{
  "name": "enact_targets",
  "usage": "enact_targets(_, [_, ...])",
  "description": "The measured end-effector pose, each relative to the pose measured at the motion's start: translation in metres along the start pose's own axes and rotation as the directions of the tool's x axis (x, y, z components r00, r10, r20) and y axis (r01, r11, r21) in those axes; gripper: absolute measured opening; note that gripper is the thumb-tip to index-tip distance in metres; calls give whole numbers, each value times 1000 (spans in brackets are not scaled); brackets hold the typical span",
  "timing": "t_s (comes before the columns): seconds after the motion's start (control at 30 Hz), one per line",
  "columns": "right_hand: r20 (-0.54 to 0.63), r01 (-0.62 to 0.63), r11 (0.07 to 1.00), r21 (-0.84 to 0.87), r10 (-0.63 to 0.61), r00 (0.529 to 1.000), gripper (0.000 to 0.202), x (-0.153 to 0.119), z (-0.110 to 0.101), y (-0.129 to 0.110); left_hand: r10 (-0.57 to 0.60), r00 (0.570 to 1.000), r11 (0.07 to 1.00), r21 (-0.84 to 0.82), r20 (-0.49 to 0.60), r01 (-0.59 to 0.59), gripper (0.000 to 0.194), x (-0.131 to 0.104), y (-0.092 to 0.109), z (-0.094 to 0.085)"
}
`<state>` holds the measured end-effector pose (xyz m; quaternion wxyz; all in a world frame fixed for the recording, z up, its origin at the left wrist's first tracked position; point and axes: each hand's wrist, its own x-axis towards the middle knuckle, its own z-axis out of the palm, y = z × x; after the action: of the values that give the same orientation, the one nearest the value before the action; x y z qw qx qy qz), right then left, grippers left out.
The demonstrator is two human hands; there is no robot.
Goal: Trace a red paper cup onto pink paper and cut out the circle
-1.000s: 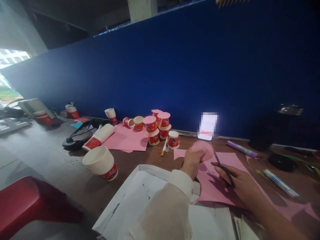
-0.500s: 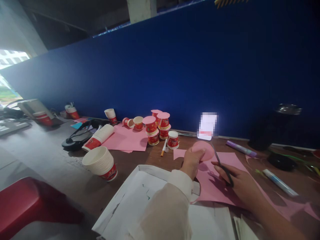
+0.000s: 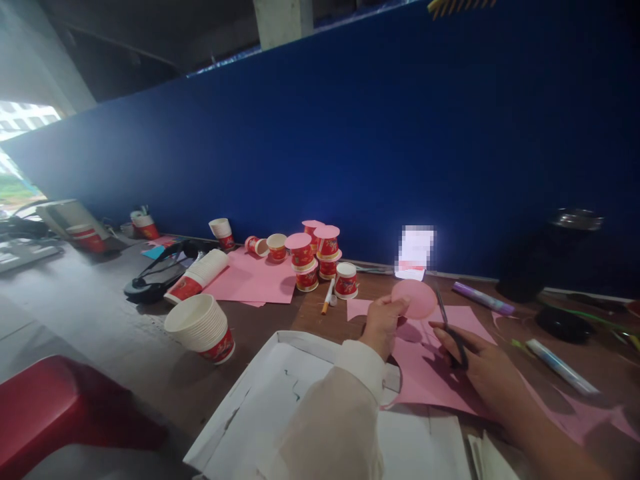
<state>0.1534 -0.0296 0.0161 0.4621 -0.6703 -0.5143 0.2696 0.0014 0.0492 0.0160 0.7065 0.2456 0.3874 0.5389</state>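
Observation:
Between the thumb and fingers of my left hand (image 3: 383, 325) is a round pink paper disc (image 3: 415, 299). My right hand (image 3: 475, 357) is closed on dark-handled scissors (image 3: 454, 340), whose blades point up just right of the disc's edge. Under both hands lies a pink paper sheet (image 3: 430, 383) with cut edges. Left of my hands stand red paper cups (image 3: 301, 252), several of them stacked with pink discs on top. A white-rimmed red cup (image 3: 346, 281) is upside down beside them.
A white box lid (image 3: 260, 400) lies in front, under my left sleeve. Nested cups (image 3: 200, 327) stand at the left. A lit phone (image 3: 415, 252) leans on the blue partition (image 3: 350, 147). A purple marker (image 3: 483, 298), a glue tube (image 3: 561, 367) and a dark bottle (image 3: 525, 253) are at the right.
The pink disc has shifted slightly to the right and turned in my left hand. My right hand and the scissors have moved a little to the right.

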Motion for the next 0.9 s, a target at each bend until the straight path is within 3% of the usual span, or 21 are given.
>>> enact_targets(0.4, [61, -127, 985, -117, 135, 989, 65, 0, 0, -7, -5, 999, 999, -45, 51, 8, 52, 2, 1, -3])
enact_targets(0.9, [42, -101, 995, 18, 100, 994, 52, -4, 2, -7, 16, 999, 999, -31, 32, -15, 47, 4, 0, -3])
